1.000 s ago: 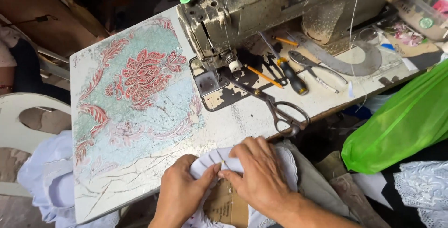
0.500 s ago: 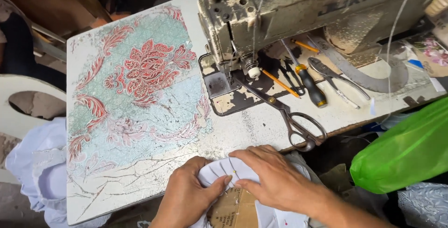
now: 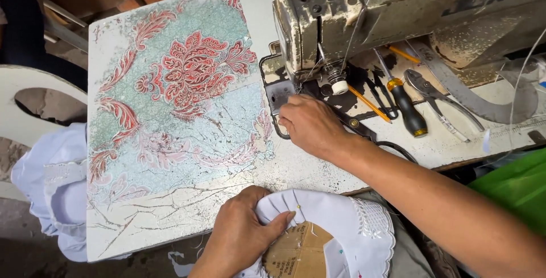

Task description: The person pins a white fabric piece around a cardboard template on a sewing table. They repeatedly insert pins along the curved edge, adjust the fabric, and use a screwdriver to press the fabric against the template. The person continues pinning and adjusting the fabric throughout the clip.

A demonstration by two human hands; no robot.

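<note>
Worn and cracked, the sewing table (image 3: 187,198) fills the middle of the frame, its top covered by a faded sheet with red flowers on pale green. Its near edge runs along the lower part of the frame from lower left toward the right, and its left edge drops off beside a white plastic chair (image 3: 23,101) and a heap of pale blue cloth (image 3: 51,187). The widest open stretch of tabletop lies in the left and centre, over the flower pattern.

At upper right stands an old grey sewing machine (image 3: 398,10), its long body running left to right. Beneath its arm lie a pencil (image 3: 368,103), a screwdriver (image 3: 405,103) with a black handle, a pair of pliers (image 3: 441,99) and a curved metal strip (image 3: 478,96), crowding that corner.

The left hand (image 3: 242,235) sits at the bottom centre, just past the near edge, thumb and fingers pinching the rim of a white cloth piece (image 3: 347,221). This piece curves like a fan around a brown cardboard shape (image 3: 298,252), with an embroidered scalloped border on its right side; its long axis runs roughly left to right along the table's edge, the curved side facing the table.

The right hand (image 3: 310,124) reaches in from the lower right, fingers curled down on black scissors (image 3: 364,133) just beside the machine's metal plate (image 3: 278,93); whether it grips them I cannot tell.

A green bag (image 3: 517,190) shows at the right edge.
</note>
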